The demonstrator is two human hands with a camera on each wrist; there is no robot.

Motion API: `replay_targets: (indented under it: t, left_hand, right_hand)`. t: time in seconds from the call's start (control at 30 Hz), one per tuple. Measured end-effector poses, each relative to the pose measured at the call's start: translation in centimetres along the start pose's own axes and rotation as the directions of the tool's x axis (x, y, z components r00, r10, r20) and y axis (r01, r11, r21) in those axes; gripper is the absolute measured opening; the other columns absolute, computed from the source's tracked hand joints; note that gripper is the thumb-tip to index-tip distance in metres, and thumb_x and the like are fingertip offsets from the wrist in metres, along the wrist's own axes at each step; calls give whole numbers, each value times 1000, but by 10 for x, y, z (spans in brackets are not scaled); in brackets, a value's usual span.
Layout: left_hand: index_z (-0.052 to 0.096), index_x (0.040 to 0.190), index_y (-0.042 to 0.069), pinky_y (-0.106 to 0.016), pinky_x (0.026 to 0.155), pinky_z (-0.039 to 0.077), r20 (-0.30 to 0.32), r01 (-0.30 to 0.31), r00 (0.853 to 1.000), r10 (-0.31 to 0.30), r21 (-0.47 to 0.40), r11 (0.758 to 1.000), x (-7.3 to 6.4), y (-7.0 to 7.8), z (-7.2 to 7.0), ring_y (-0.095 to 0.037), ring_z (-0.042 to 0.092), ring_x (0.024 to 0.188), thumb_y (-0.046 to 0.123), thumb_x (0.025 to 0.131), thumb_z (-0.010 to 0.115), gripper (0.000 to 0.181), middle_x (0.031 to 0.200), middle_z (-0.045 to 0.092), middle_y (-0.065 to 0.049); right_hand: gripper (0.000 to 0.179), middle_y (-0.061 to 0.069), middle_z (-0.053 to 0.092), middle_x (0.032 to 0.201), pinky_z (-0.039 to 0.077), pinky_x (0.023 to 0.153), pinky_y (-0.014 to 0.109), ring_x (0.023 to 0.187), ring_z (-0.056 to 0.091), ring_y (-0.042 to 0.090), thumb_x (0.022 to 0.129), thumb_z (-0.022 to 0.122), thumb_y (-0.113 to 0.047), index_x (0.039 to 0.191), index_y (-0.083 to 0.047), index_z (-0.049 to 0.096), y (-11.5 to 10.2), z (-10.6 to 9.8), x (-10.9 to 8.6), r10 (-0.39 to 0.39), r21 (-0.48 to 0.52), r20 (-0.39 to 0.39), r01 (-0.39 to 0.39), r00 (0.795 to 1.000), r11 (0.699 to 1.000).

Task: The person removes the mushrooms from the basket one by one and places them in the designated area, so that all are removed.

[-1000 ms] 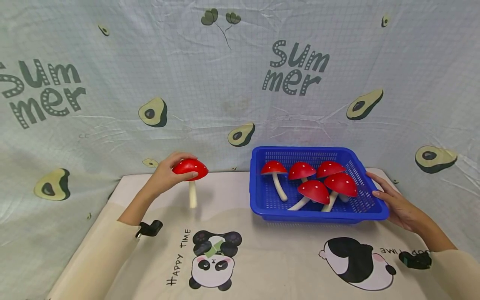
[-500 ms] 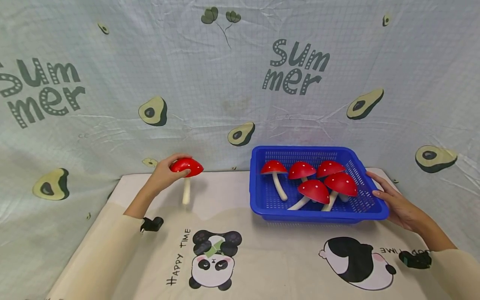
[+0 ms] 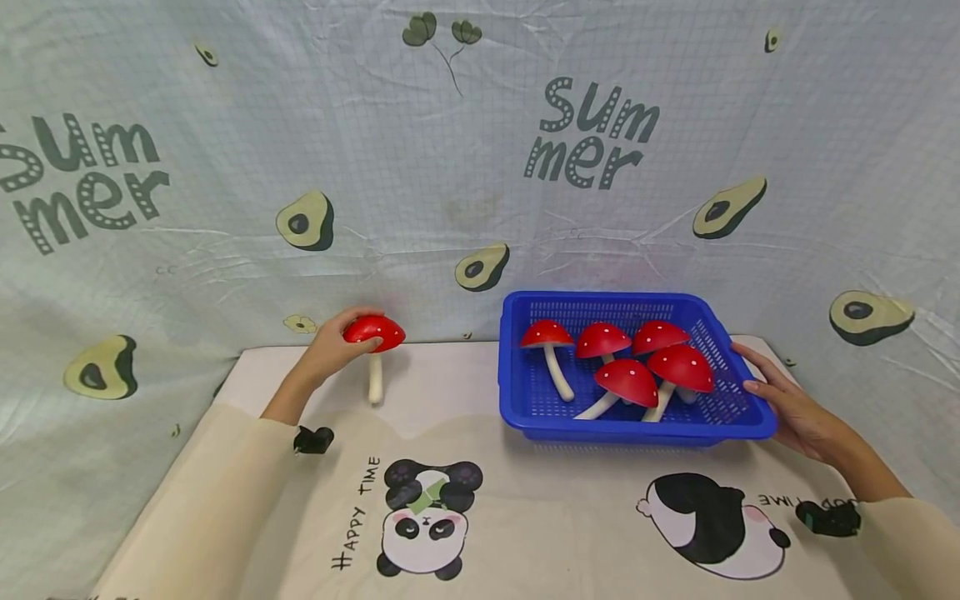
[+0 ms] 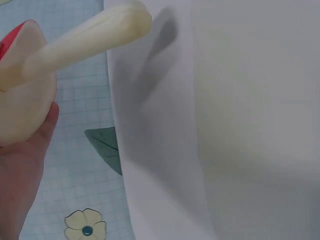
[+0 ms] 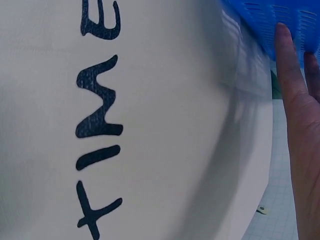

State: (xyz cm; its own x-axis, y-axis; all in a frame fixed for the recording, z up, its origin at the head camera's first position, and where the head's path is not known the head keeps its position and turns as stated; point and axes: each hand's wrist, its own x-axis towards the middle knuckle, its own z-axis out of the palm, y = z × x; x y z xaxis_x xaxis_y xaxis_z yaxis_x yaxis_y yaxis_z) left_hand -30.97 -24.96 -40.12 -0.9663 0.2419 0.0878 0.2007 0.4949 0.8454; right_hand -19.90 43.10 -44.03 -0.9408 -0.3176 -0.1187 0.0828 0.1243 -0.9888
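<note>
My left hand [image 3: 334, 345] grips a toy mushroom [image 3: 375, 332] by its red, white-dotted cap, fingers over the top and thumb at the front. Its pale stem [image 4: 85, 42] hangs down in the head view; in the left wrist view a shadow falls on the table beyond the stem's end. On the right, a blue plastic basket [image 3: 600, 430] holds several more red-capped mushrooms [image 3: 628, 382] lying tilted. My right hand [image 3: 797, 414] rests against the basket's right side with fairly straight fingers [image 5: 289, 62], which touch the slotted blue wall in the right wrist view.
A light cloth printed with pandas [image 3: 424, 533] covers the table [image 3: 555, 500]. Behind it hangs a pale curtain [image 3: 390, 167] with avocado prints, close to the table's far edge. A black wrist device [image 3: 313, 440] sits at the left sleeve.
Over the last second my left hand has moved slightly left with the mushroom, then almost stopped, and its forearm has swung a little right. The right hand and the basket have stayed in place.
</note>
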Motion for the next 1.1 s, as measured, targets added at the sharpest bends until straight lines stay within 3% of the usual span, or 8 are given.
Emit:
replay_targets:
  t: [0.2, 0.5, 1.1]
  left_hand:
    - [49, 147, 6, -54, 105, 43, 21, 21, 1000, -21, -18, 1000, 7, -7, -1, -43, 39, 135, 14, 98, 65, 52, 150, 42, -24]
    - [54, 144, 11, -51, 104, 46, 0, 9, 1000, -9, -16, 1000, 14, -22, -4, -39, 42, 132, 22, 97, 69, 51, 149, 46, -19]
    - [52, 144, 7, -55, 108, 43, 23, 7, 1000, -8, 9, 1000, 16, -28, 0, -41, 43, 133, 17, 97, 68, 50, 146, 48, -22]
  right_hand:
    - [63, -13, 31, 136, 61, 84, 44, 107, 67, 7, 111, 35, -21, 162, -45, 5, 0, 0, 1, -7, -13, 8, 7, 1000, 1000]
    - [63, -13, 31, 137, 61, 83, 45, 107, 67, 7, 111, 35, -21, 161, -46, 5, 0, 0, 1, -13, -17, 12, 13, 1000, 1000]
    - [64, -12, 30, 137, 61, 83, 45, 106, 68, 8, 111, 37, -23, 161, -47, 6, 2, 0, 0, 8, -26, -20, -9, 1000, 1000]
